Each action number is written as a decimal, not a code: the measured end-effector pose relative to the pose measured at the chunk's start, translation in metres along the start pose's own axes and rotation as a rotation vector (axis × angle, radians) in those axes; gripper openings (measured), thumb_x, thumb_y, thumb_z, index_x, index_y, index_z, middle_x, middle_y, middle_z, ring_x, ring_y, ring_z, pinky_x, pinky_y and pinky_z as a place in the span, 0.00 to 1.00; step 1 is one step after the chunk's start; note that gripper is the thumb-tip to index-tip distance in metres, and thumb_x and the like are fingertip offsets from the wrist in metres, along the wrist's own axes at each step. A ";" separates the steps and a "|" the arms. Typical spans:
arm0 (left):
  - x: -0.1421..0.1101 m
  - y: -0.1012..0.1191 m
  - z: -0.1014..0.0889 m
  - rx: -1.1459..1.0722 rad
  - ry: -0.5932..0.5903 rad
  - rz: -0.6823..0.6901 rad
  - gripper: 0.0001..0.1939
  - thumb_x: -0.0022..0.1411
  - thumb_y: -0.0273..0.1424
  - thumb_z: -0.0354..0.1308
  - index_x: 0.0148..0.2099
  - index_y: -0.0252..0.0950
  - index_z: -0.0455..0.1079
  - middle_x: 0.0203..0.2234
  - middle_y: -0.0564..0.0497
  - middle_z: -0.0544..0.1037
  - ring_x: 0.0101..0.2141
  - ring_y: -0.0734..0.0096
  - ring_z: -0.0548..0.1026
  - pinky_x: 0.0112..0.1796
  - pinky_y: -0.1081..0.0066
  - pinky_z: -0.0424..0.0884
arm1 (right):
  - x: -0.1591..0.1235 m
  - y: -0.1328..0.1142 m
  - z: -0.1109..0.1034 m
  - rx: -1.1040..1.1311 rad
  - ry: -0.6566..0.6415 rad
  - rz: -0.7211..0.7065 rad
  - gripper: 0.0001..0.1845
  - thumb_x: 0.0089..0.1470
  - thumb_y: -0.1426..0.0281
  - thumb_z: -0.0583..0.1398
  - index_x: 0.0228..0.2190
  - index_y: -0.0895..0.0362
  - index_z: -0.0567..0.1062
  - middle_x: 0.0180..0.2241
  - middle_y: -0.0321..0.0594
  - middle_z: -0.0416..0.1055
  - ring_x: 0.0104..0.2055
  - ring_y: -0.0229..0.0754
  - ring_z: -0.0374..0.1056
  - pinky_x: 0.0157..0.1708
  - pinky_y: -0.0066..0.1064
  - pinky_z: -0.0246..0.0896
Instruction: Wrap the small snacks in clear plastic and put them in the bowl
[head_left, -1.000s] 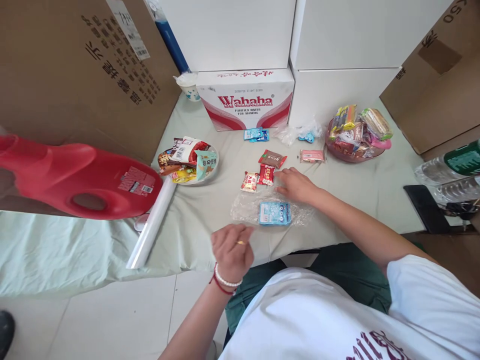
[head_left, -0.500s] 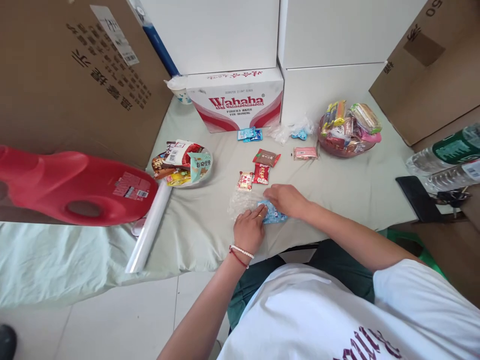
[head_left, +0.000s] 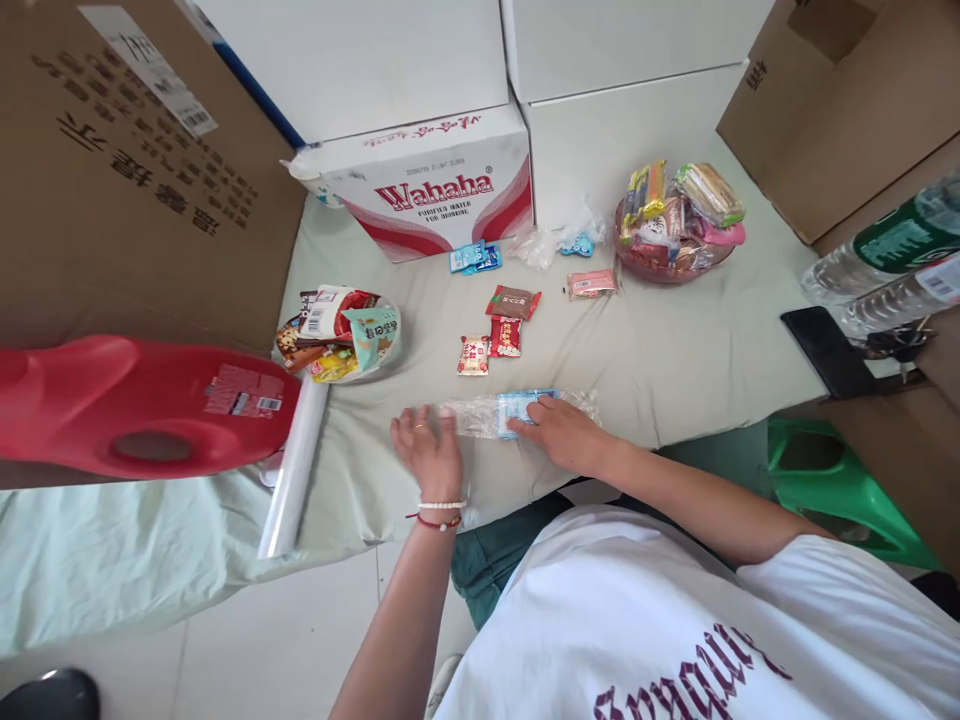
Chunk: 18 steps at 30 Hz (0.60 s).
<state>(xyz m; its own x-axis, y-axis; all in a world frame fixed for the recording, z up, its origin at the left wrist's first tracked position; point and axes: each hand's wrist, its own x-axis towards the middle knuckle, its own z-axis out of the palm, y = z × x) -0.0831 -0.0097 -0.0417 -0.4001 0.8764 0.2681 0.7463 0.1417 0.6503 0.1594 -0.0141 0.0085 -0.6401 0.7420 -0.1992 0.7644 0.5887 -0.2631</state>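
Observation:
A flat blue packet (head_left: 517,408) lies on the cloth in front of me, with crinkled clear plastic film (head_left: 472,417) stretching out on both sides of it. My right hand (head_left: 564,432) is on the packet's right part, thumb and forefinger pressed down on it and the other fingers curled. At the film's left end is my left hand (head_left: 429,452), its fingers spread and holding nothing; whether the thumb touches the film, I cannot tell. Just beyond the film lie a cream packet (head_left: 473,356), a red packet (head_left: 505,337) and a brown-red packet (head_left: 514,302).
Snacks fill a bowl (head_left: 390,355) at left and a reddish bowl (head_left: 675,265) at right. Behind stands a Wahaha carton (head_left: 450,185). Blue sachets (head_left: 475,258) and a pink packet (head_left: 592,284) lie nearby. A red jug (head_left: 150,400) and film roll (head_left: 294,470) are left; bottles (head_left: 892,240) and a phone (head_left: 825,350), right.
My left hand has let go of the blue packet and moved left, fingers spreading. The film now stretches out lengthwise on both sides. My right hand presses on the packet. The view has shifted.

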 end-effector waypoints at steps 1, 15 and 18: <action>-0.002 0.006 0.002 0.005 -0.063 0.008 0.20 0.63 0.49 0.59 0.45 0.37 0.74 0.58 0.36 0.74 0.66 0.44 0.62 0.66 0.38 0.54 | 0.001 -0.001 0.000 0.002 0.012 0.006 0.26 0.68 0.77 0.54 0.64 0.50 0.70 0.46 0.47 0.72 0.50 0.50 0.64 0.45 0.38 0.61; -0.068 0.072 0.020 -0.036 -0.494 0.580 0.22 0.73 0.33 0.49 0.65 0.37 0.66 0.62 0.39 0.74 0.64 0.54 0.69 0.61 0.50 0.68 | -0.043 0.021 0.012 0.487 0.281 -0.019 0.11 0.68 0.68 0.57 0.42 0.57 0.80 0.40 0.45 0.72 0.45 0.46 0.66 0.50 0.40 0.66; -0.077 0.065 0.023 0.094 -0.482 0.666 0.24 0.73 0.32 0.50 0.68 0.38 0.64 0.66 0.40 0.69 0.68 0.52 0.64 0.63 0.50 0.65 | -0.055 0.034 0.015 0.393 0.485 0.400 0.17 0.68 0.64 0.57 0.51 0.59 0.77 0.46 0.51 0.71 0.50 0.52 0.64 0.53 0.46 0.65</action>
<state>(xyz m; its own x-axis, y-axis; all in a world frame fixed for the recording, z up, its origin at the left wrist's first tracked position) 0.0084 -0.0575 -0.0369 0.3977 0.8887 0.2279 0.7963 -0.4578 0.3954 0.2192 -0.0402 -0.0036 -0.1426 0.9877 0.0649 0.7895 0.1530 -0.5943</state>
